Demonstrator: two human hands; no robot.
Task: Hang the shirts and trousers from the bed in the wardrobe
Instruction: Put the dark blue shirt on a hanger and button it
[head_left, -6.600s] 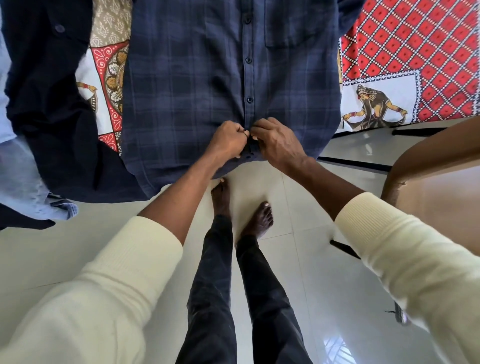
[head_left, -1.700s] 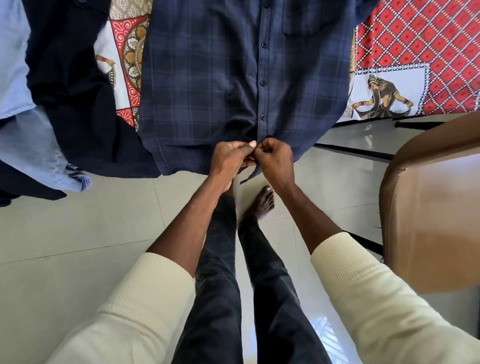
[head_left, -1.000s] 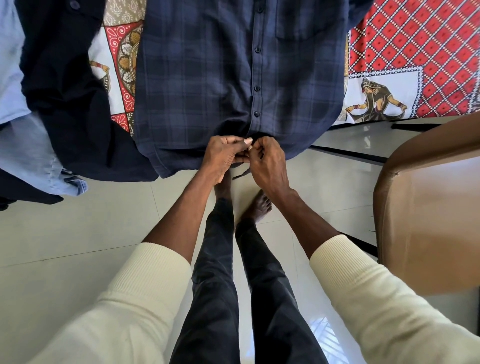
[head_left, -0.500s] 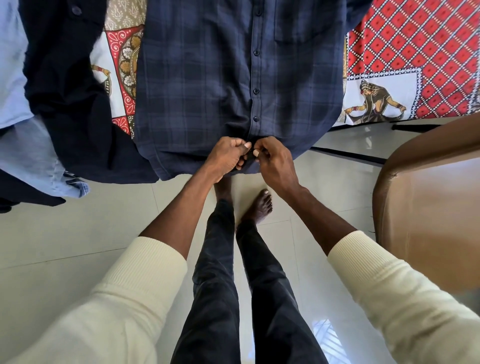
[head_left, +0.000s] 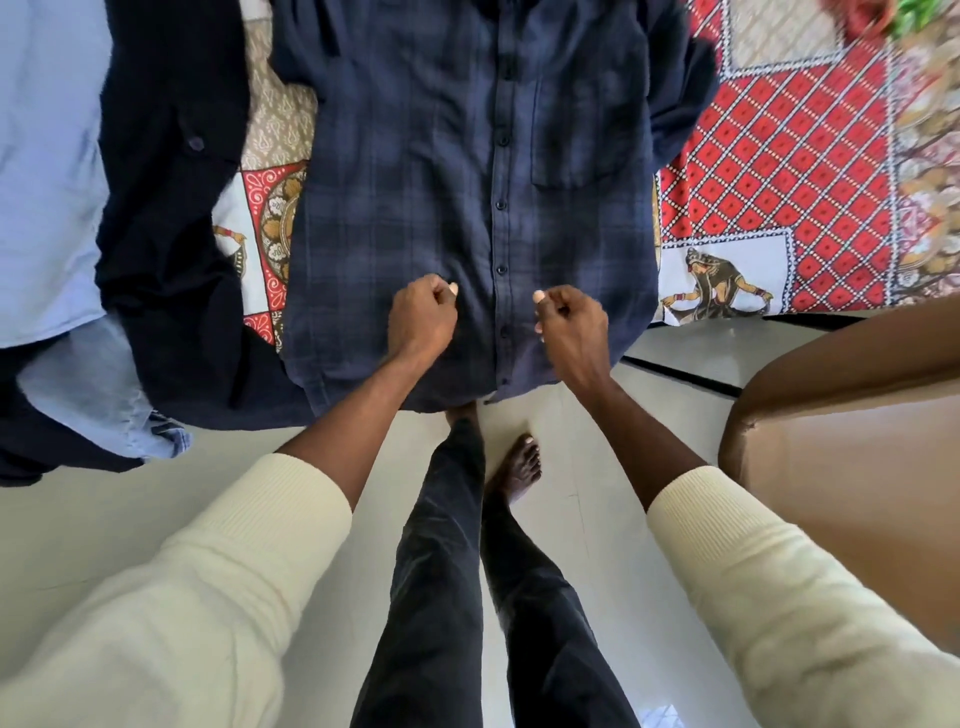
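A dark blue plaid shirt (head_left: 415, 171) lies flat on the bed with its front buttoned, and its hem hangs over the bed's edge. My left hand (head_left: 420, 318) hovers over the lower front, left of the button row, fingers curled into a loose fist with nothing in them. To the right of the row my right hand (head_left: 571, 328) is curled the same way, holding nothing. A black garment (head_left: 171, 234) lies left of the plaid shirt, and a light blue shirt (head_left: 47, 208) lies at the far left.
The bed has a red patterned sheet (head_left: 779, 171). A brown wooden piece of furniture (head_left: 841, 447) stands close on my right. My legs and bare feet (head_left: 514, 467) stand on the pale tiled floor (head_left: 130, 519) at the bed's edge.
Both hands were pinching the shirt's placket together at the lowest button. They have let go, moved apart to either side of the button row and shifted a little up the shirt.
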